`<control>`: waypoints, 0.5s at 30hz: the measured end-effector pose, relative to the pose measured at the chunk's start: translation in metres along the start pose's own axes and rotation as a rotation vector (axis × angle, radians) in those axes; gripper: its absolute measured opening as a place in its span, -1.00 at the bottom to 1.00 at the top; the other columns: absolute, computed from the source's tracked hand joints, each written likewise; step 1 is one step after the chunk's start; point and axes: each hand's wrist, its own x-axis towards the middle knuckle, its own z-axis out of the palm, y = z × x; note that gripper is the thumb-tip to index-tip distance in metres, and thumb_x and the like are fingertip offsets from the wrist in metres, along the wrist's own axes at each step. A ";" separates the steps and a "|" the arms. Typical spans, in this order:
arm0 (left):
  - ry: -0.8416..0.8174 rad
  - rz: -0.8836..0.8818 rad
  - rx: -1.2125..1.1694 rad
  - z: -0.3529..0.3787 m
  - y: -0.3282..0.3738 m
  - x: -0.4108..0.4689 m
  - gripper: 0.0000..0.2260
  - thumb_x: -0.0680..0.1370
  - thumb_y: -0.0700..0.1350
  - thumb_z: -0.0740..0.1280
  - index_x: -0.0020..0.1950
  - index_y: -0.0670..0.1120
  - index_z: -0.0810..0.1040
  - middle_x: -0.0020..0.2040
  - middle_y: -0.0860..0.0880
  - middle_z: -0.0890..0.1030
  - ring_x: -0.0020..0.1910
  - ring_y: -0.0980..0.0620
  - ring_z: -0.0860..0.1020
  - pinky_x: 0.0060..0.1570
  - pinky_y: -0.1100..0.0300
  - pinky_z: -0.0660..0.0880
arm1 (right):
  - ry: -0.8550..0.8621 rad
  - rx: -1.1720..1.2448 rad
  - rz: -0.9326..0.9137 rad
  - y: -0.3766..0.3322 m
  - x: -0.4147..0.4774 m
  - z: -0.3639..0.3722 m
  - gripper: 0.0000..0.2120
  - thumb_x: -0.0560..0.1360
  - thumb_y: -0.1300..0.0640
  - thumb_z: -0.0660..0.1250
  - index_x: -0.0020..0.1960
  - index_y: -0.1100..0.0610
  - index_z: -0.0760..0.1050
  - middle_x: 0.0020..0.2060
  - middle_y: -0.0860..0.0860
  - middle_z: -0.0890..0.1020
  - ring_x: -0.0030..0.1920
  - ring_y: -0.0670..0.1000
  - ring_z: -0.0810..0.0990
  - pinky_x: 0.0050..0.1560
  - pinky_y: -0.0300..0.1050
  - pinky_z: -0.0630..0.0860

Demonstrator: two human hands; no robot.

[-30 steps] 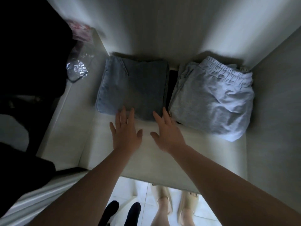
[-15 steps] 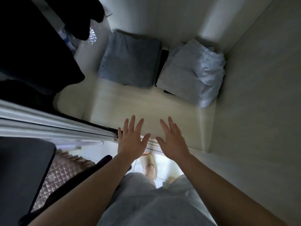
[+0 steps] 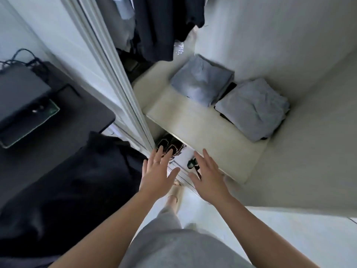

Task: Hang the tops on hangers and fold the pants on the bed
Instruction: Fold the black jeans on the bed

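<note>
Head view: the fingers (image 3: 158,154) of the left hand (image 3: 156,176) are straight and spread, palm down, and hold nothing. The fingers (image 3: 205,158) of the right hand (image 3: 209,180) are also straight and spread, and hold nothing. The two hands hover side by side, apart from each other, touching no object.

Just beyond the left fingertips, dark shoes (image 3: 168,147) lie in the space under the shelf (image 3: 193,128). Between the two hands a small dark item (image 3: 192,164) shows; its kind cannot be told. Below the hands, a foot in a beige sandal (image 3: 174,192) stands on the floor.

The front edge of the pale shelf runs just beyond the right fingertips. Well beyond both hands, at the back of the shelf, two folded garments lie just beside each other:
- the blue-grey pants (image 3: 201,82), further from the right fingers;
- the light grey pants (image 3: 253,109), to the right, against the side wall.

Dark tops (image 3: 164,26) hang beyond and to the left of the blue-grey pants.

Left of the left fingers, a white door frame (image 3: 119,78) runs upward. Further left lie a black cloth (image 3: 77,180) and a dark desk (image 3: 81,113) that bears a black device (image 3: 21,93).
</note>
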 end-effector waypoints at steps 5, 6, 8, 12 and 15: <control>0.085 -0.112 -0.121 -0.005 -0.019 -0.075 -0.42 0.64 0.23 0.16 0.62 0.20 0.04 0.65 0.12 -0.06 0.62 0.05 -0.15 0.58 -0.03 -0.09 | -0.057 0.058 -0.150 -0.020 -0.039 0.015 -0.37 0.65 -0.09 0.21 0.63 -0.14 -0.01 0.62 -0.16 -0.14 0.61 -0.01 -0.11 0.57 0.04 0.00; 0.102 -0.141 -0.153 -0.007 -0.024 -0.089 -0.42 0.64 0.22 0.17 0.62 0.20 0.05 0.65 0.13 -0.04 0.62 0.06 -0.14 0.57 -0.02 -0.07 | -0.074 0.068 -0.172 -0.025 -0.045 0.018 -0.37 0.65 -0.08 0.21 0.62 -0.15 0.00 0.62 -0.18 -0.14 0.61 -0.02 -0.10 0.56 0.03 0.01; 0.146 -0.200 -0.211 -0.010 -0.034 -0.118 -0.44 0.65 0.19 0.18 0.62 0.18 0.08 0.64 0.13 0.03 0.62 0.08 -0.08 0.56 0.00 -0.01 | -0.106 0.091 -0.228 -0.036 -0.055 0.024 -0.38 0.64 -0.06 0.22 0.62 -0.14 0.02 0.62 -0.19 -0.10 0.61 -0.04 -0.08 0.54 0.01 0.07; 0.250 -0.330 -0.332 -0.015 -0.062 -0.166 -0.49 0.65 0.13 0.21 0.59 0.11 0.20 0.58 0.09 0.26 0.57 0.05 0.14 0.53 0.03 0.19 | -0.171 0.102 -0.338 -0.067 -0.066 0.038 -0.37 0.64 -0.04 0.23 0.62 -0.14 0.03 0.62 -0.14 0.01 0.60 -0.08 -0.02 0.57 -0.02 0.07; 0.329 -0.455 -0.422 -0.017 -0.084 -0.201 -0.53 0.65 0.09 0.23 0.56 0.09 0.28 0.49 0.08 0.38 0.49 0.03 0.27 0.45 0.06 0.30 | -0.235 0.130 -0.415 -0.097 -0.073 0.050 -0.38 0.63 -0.03 0.24 0.61 -0.16 0.05 0.59 -0.16 0.13 0.57 -0.14 0.07 0.55 -0.04 0.15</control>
